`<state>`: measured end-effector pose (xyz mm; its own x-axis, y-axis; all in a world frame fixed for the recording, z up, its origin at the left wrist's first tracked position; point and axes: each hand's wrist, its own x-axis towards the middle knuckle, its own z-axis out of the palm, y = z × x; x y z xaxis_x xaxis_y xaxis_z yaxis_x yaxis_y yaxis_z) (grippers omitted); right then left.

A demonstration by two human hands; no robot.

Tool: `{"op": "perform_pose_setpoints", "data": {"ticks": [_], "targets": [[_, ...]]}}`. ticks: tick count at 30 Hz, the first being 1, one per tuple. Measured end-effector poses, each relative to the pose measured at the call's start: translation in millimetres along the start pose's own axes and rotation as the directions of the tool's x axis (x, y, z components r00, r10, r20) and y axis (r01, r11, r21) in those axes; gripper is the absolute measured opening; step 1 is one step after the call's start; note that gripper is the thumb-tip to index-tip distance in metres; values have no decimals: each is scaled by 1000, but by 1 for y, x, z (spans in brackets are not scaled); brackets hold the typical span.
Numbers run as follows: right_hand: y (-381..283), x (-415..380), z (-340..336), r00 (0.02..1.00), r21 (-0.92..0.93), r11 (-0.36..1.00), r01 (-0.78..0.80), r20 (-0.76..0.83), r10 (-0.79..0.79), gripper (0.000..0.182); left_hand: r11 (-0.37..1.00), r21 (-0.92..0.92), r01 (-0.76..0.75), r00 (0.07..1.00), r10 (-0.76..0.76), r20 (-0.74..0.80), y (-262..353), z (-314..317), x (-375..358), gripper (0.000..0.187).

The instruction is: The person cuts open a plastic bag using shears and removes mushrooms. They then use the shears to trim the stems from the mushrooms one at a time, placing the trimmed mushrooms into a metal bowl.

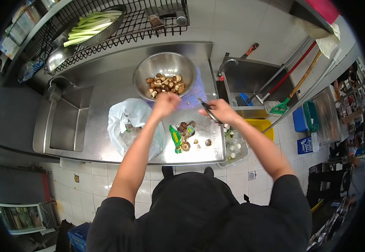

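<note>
My left hand [166, 104] is at the near rim of a steel colander [165, 63] that holds brown mushrooms [165, 83]; its fingers are curled, and what they hold, if anything, is too small to name. To the right, my right hand [221, 111] grips dark-handled scissors [209, 110], their blades pointing up and left over a purple cloth [197, 92]. Nearer me on the steel counter lie a green and yellow packet [175, 137] and several loose mushrooms [186, 146]. A white plastic bag [123, 113] stands open left of them, under my left forearm.
An empty sink basin [69, 124] is at the left, another sink [249, 80] with long-handled tools at the right. A wire rack [136, 31] with green stalks [94, 26] hangs above. A yellow tub [261, 127] and a clear container [237, 149] stand beyond the counter's right edge.
</note>
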<state>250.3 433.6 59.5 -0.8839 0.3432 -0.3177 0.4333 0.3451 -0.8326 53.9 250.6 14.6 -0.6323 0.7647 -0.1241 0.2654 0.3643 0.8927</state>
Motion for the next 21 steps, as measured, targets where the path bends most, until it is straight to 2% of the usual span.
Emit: {"op": "perform_pose_setpoints", "data": {"ticks": [1, 2, 3, 4, 5, 7, 8, 10, 13, 15, 17, 18, 19, 20, 21], "targets": [[5, -6, -13, 1000, -134, 991, 28, 10, -27, 53, 997, -73, 22, 965, -2, 262, -5, 20, -13, 20], [9, -17, -24, 999, -164, 986, 26, 33, -20, 54, 988, -139, 64, 863, 16, 506, -14, 43, -27, 20], [12, -27, -33, 998, -195, 981, 24, 53, -14, 55, 859, 111, -500, 752, 367, 548, -37, 72, -35, 18], [16, -36, -40, 999, -195, 981, 18, 52, -8, 55, 823, 390, -414, 796, 119, 593, -30, 95, -57, 19], [22, -45, -44, 998, -257, 966, 42, 57, -28, 56, 664, 524, -533, 787, 162, 596, -61, 120, -57, 20], [29, -62, -44, 997, -316, 947, 56, 62, -38, 56, 347, 715, -607, 783, 418, 462, -66, 132, -69, 19], [32, -69, -41, 998, -296, 955, 25, 57, -9, 57, 349, 709, -613, 779, 418, 468, -69, 132, -67, 19], [43, -82, -30, 999, -231, 973, -23, 35, 32, 59, 184, 855, -485, 846, 346, 405, -57, 121, -65, 29], [80, -94, 12, 995, -57, 997, -43, -95, 37, 57, 215, 859, -465, 876, 251, 412, -48, 116, -63, 36], [94, -106, 40, 987, -7, 997, -71, -142, 70, 57, 200, 853, -481, 866, 261, 427, -57, 114, -65, 37], [105, -118, 65, 983, 83, 989, -119, -130, 129, 57, 263, 877, -403, 897, 304, 322, -78, 117, -64, 36], [111, -125, 78, 983, 164, 979, -119, -119, 139, 57, 256, 873, -415, 893, 299, 337, -76, 111, -63, 36], [115, -132, 88, 983, 242, 963, -119, -109, 148, 57, 309, 834, -457, 887, 226, 402, -69, 103, -62, 31], [118, -139, 94, 981, 280, 946, -161, -59, 185, 56, 366, 792, -489, 871, 156, 466, -60, 96, -61, 28], [117, -145, 98, 980, 286, 944, -164, -64, 190, 56, 363, 789, -496, 867, 156, 474, -46, 91, -64, 28]]}}
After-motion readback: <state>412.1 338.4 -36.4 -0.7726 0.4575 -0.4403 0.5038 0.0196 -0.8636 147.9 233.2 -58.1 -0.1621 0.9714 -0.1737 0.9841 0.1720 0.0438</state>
